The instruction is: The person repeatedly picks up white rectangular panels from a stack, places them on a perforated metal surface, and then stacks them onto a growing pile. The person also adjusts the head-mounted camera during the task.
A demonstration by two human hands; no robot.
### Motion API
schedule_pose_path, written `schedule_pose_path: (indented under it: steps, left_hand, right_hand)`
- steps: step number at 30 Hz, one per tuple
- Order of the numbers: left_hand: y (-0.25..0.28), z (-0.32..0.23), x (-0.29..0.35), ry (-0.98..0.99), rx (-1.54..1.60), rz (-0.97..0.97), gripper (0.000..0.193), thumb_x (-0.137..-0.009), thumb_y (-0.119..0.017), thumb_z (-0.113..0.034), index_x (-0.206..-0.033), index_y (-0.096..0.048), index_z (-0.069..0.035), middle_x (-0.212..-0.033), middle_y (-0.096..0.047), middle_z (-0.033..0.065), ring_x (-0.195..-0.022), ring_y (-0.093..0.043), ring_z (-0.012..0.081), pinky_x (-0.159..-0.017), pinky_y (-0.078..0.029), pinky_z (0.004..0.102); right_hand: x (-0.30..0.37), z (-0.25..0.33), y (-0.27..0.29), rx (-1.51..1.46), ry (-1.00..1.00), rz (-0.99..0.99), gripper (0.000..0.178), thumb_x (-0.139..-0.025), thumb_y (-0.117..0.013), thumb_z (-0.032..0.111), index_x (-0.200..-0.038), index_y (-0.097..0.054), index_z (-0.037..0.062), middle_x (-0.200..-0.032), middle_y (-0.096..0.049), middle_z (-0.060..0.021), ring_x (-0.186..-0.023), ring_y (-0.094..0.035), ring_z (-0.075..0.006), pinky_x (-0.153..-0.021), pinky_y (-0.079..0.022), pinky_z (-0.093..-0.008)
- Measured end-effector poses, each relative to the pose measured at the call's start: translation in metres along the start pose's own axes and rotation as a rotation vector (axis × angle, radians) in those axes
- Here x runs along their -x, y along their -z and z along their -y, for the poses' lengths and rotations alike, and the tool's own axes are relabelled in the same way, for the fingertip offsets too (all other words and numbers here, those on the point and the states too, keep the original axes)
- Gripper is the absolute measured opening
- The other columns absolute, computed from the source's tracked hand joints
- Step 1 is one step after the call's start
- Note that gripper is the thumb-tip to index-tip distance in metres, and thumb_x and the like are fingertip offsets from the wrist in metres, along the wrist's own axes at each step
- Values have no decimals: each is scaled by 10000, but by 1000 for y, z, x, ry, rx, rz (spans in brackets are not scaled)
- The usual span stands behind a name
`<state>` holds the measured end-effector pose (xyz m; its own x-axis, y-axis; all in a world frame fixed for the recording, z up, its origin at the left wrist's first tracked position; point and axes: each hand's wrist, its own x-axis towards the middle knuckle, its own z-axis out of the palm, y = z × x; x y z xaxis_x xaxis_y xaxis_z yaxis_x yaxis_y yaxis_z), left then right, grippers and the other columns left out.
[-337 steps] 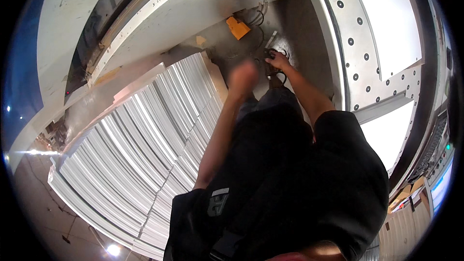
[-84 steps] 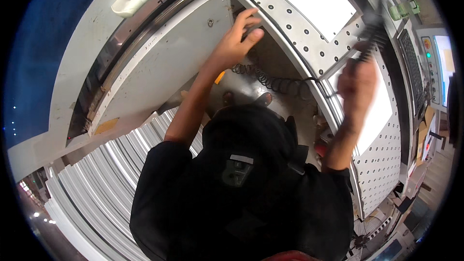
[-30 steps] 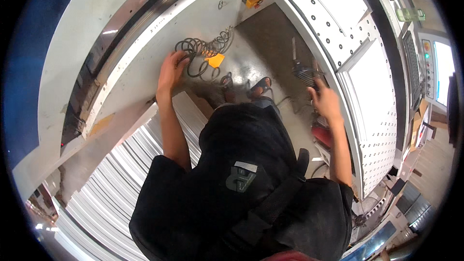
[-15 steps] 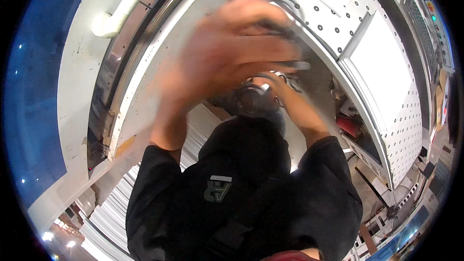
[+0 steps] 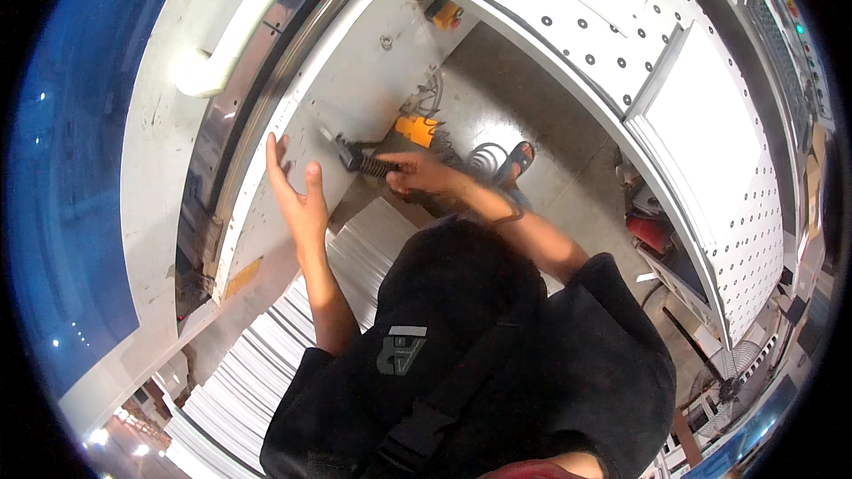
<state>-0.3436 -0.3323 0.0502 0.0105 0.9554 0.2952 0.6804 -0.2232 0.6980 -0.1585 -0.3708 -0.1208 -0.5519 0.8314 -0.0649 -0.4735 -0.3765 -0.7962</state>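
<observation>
Grey floor (image 5: 568, 153) beyond right hand (image 5: 426, 175). Gripping black air gun (image 5: 362, 160) there, not yet set down. Spreading empty left hand (image 5: 302, 208); below its wrist, white strips (image 5: 259, 371) already stacked.

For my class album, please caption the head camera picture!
Right hand grips a black tool; left hand is open.

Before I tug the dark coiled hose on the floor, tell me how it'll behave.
The coiled hose will probably stretch and spring back, given its round loops. Lying bunched close beside the sandalled foot, it might snag there.
</observation>
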Motion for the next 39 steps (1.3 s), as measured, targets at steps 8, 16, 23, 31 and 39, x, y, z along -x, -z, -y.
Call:
schedule_pose_path:
  steps: [8, 16, 23, 31, 39]
  left_hand:
    - [-72, 10, 5, 165, 655, 127, 315, -959, -597, -69, -1264, -522, -44, -1243, -635, 177, -1126, -630, 239, -959, -515, 345]
    - [-15, -56, -23, -247, 736, 249, 213, -914, -554, 68, -1106, -548, -24, -1005, -660, 140, -1096, -633, 321, -1057, -425, 547]
    - [10, -106, -69, -535, 1014, 102, 257, -882, -597, -22, -1130, -529, -15, -961, -638, 222, -999, -646, 419, -965, -465, 663]
    - [15, -141, -92, -252, 1548, 426, 224, -960, -511, -80, -1182, -537, -63, -1070, -583, 136, -1168, -597, 411, -1074, -359, 704]
    - [1, -164, -143, -339, 457, -287, 162, -918, -593, -17, -1076, -612, 14, -995, -702, 196, -974, -704, 294, -866, -571, 395]
  right_hand:
    - [-17, 49, -12, 356, 228, -3, 493, -1016, -584, 313, -1455, -488, 111, -1012, -664, -31, -917, -595, -116, -798, -489, -283]
    - [179, -78, 170, -590, -163, -146, 452, -1019, -524, 199, -1421, -488, -4, -1376, -572, -125, -1248, -559, -217, -1080, -422, -350]
    - [504, -195, 171, -472, -322, -1838, 370, -948, -533, 247, -1271, -597, 80, -945, -670, -104, -648, -599, -237, -534, -472, -370]
    - [449, -167, 114, -132, -417, -1511, 308, -969, -568, 296, -1182, -651, 90, -898, -708, -74, -718, -658, -187, -605, -538, -325]
    - [418, -157, 196, 511, -335, -1231, 250, -1000, -564, 273, -1146, -680, 107, -876, -704, -40, -731, -639, -148, -608, -515, -297]
